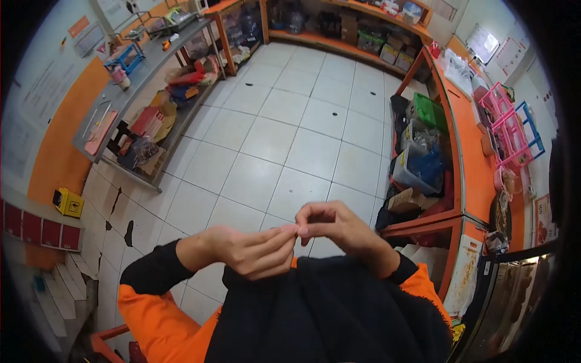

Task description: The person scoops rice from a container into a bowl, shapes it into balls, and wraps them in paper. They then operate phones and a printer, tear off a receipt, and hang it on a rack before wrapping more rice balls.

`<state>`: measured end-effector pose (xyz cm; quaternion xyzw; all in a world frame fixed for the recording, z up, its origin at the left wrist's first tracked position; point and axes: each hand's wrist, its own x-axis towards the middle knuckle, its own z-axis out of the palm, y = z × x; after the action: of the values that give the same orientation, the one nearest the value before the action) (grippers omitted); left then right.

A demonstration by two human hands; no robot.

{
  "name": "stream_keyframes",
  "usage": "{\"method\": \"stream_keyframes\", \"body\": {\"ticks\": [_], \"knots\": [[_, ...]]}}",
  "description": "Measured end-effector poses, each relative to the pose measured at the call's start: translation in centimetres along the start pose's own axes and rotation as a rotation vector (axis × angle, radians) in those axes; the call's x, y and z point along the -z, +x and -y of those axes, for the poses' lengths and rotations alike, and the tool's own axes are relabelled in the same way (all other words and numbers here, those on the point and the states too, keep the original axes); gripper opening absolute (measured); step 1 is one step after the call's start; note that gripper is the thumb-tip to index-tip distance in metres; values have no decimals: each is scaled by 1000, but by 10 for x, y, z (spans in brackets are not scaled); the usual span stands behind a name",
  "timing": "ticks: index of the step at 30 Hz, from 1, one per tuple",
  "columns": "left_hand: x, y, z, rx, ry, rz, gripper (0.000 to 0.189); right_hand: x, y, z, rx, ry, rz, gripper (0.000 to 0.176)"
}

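Fingers [321, 228] of both hands meet at their tips in front of the body, the left hand [257, 249] reaching across with its fingers lying together, the right hand [348, 233] curled with thumb and forefinger drawn in. Whether they grip anything cannot be told; any small thing there would be hidden at that meeting point. Anything so small would probably be light and best taken in a fingertip pinch, though stiffness and slipperiness cannot be judged. The fingers themselves block the view of it.

Just below the hands is a dark garment front [339, 314]; beyond them spreads the tiled floor [260, 139]. To the person's left, well apart, a grey table [118, 100] carries a blue rack [125, 58] and a pink cup [120, 78], and a yellow box [69, 203] sits near the wall. To the right, an orange table [469, 163] bears a pink rack [507, 124] beside its wall edge; a clear bin [413, 173] stands underneath.
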<state>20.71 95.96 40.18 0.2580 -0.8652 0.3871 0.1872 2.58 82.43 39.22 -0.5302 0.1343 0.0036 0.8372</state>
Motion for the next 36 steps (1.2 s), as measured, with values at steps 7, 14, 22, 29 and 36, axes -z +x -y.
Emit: {"method": "stream_keyframes", "body": {"ticks": [7,14,22,29,36], "knots": [[-109,-5,170,-16,-217,-174,13,96,71,80,335,151,-181,11],[-270,24,305,-218,-310,-285,12,236,118,144,437,119,-372,13],[-417,69,471,-323,-284,-274,14,413,189,272,329,114,-397,12],[-535,55,594,-451,-194,-120,12,555,278,353,22,117,-337,13],[-679,37,739,-414,-203,-163,11,700,381,426,78,230,-317,14]]}}
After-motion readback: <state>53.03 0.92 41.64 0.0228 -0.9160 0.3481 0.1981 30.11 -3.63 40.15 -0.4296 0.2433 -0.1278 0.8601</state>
